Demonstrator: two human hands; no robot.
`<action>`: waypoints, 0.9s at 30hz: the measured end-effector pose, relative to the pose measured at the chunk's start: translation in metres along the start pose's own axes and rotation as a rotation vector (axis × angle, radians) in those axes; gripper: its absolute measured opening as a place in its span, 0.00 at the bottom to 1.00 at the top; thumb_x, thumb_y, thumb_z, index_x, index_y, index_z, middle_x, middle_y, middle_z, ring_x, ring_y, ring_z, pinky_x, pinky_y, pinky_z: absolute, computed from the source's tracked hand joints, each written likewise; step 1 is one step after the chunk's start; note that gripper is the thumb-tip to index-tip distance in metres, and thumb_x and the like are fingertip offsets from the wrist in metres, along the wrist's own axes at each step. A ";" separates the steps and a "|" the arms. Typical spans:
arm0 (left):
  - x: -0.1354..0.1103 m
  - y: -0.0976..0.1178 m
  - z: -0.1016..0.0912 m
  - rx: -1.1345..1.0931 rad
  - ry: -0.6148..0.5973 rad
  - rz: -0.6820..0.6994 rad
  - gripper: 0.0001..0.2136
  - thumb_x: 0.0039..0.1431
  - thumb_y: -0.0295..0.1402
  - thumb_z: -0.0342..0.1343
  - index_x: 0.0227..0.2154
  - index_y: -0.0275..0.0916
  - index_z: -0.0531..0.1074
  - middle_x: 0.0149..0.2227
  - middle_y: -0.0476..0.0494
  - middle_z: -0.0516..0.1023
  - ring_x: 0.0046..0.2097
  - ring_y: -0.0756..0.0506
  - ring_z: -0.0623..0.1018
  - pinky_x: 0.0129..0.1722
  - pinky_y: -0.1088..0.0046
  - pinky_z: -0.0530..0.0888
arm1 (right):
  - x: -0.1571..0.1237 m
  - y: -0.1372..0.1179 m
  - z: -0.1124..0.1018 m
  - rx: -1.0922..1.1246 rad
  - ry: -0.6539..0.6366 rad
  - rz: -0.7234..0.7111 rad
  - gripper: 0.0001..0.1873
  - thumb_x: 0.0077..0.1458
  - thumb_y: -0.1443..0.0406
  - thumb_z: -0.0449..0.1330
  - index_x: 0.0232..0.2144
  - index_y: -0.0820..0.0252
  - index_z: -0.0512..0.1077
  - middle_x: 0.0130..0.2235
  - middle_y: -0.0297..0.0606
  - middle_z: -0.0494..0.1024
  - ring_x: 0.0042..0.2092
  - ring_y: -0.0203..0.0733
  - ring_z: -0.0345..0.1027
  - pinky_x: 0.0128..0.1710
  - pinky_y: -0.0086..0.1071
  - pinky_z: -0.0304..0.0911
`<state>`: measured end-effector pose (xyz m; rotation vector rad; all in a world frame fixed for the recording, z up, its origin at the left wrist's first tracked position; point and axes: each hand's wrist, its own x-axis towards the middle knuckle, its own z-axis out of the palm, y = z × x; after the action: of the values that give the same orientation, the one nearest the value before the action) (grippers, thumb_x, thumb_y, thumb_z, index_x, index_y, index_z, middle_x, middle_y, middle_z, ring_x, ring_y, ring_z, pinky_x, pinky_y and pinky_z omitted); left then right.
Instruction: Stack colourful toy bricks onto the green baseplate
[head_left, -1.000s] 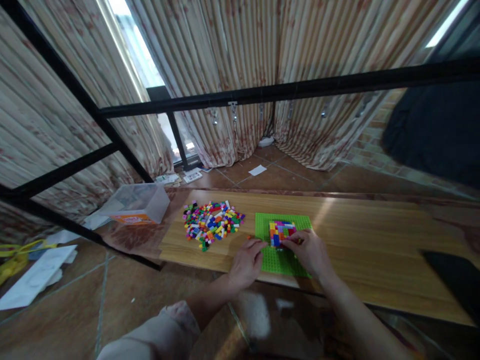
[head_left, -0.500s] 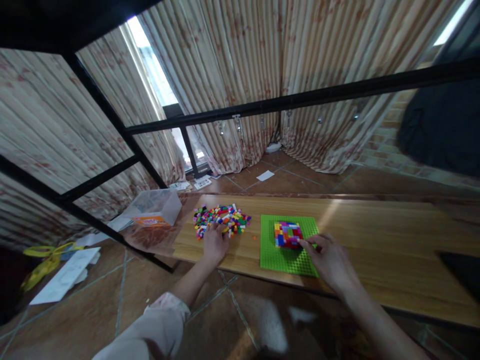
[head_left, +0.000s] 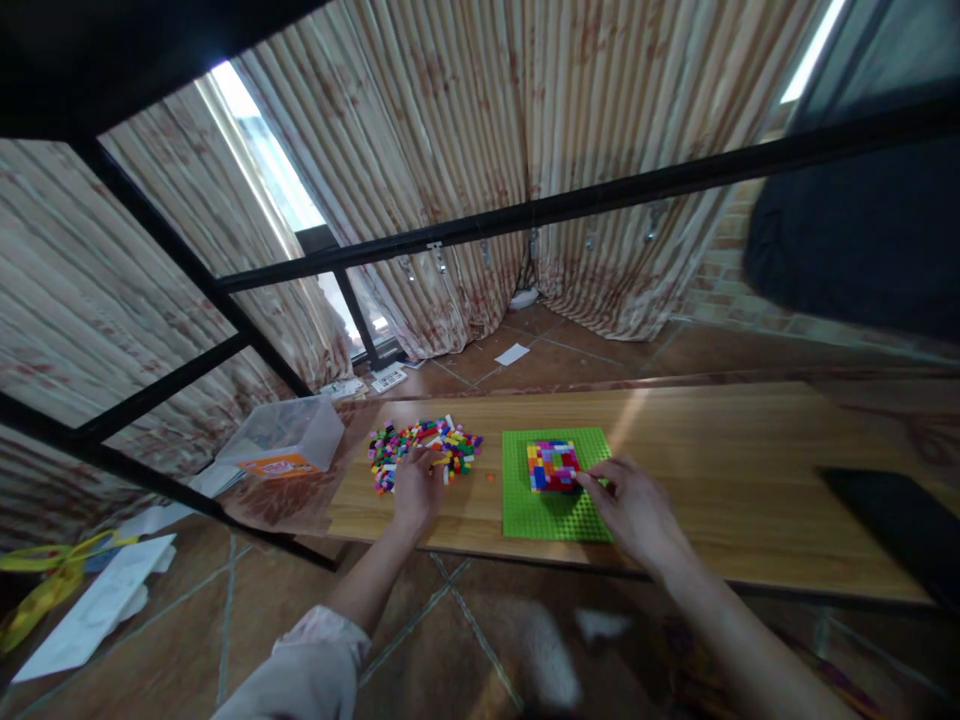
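Observation:
A green baseplate [head_left: 551, 510] lies on the wooden table [head_left: 712, 470], with a patch of many-coloured small bricks [head_left: 553, 465] built on its far half. My right hand [head_left: 634, 505] rests at the plate's right side, its fingertips pinched at the right edge of the brick patch. Left of the plate lies a loose pile of small coloured bricks [head_left: 420, 445]. My left hand [head_left: 416, 490] sits on the near edge of that pile, fingers curled down into the bricks; what they hold is hidden.
A clear plastic box [head_left: 281, 440] with an orange label stands at the table's left end. A dark flat thing [head_left: 892, 520] lies at the right. Black metal bars [head_left: 525, 210] cross above. Papers [head_left: 97, 590] and a yellow strap [head_left: 37, 580] lie on the tiled floor.
My left hand has left the baseplate's left edge and gone left to the loose brick pile. My right hand stays at the built patch's right edge. The view has shifted a little.

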<state>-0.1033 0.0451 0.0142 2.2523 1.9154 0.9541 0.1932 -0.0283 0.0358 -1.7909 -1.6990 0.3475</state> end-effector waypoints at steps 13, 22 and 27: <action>-0.014 0.132 0.049 -0.180 -0.289 0.353 0.08 0.60 0.30 0.53 0.39 0.44 0.75 0.38 0.48 0.80 0.42 0.44 0.75 0.48 0.62 0.68 | 0.005 0.002 -0.004 -0.107 -0.019 0.083 0.13 0.57 0.62 0.54 0.29 0.58 0.77 0.34 0.41 0.77 0.33 0.41 0.70 0.34 0.31 0.58; -0.017 0.137 0.069 -0.191 -0.242 0.368 0.08 0.61 0.30 0.50 0.35 0.46 0.75 0.36 0.50 0.80 0.42 0.45 0.72 0.50 0.59 0.62 | 0.007 0.010 -0.001 -0.105 -0.025 0.072 0.13 0.57 0.62 0.54 0.28 0.57 0.77 0.33 0.40 0.77 0.33 0.40 0.70 0.33 0.30 0.58; -0.025 0.136 0.074 -0.203 -0.168 0.334 0.08 0.61 0.32 0.50 0.33 0.45 0.75 0.39 0.50 0.79 0.44 0.45 0.71 0.49 0.59 0.62 | 0.007 0.013 0.008 -0.140 -0.033 0.058 0.12 0.57 0.62 0.54 0.29 0.57 0.77 0.33 0.40 0.77 0.33 0.39 0.70 0.32 0.30 0.57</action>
<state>0.0500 0.0156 -0.0014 2.4801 1.3377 0.9062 0.2001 -0.0194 0.0233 -1.9484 -1.7342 0.2899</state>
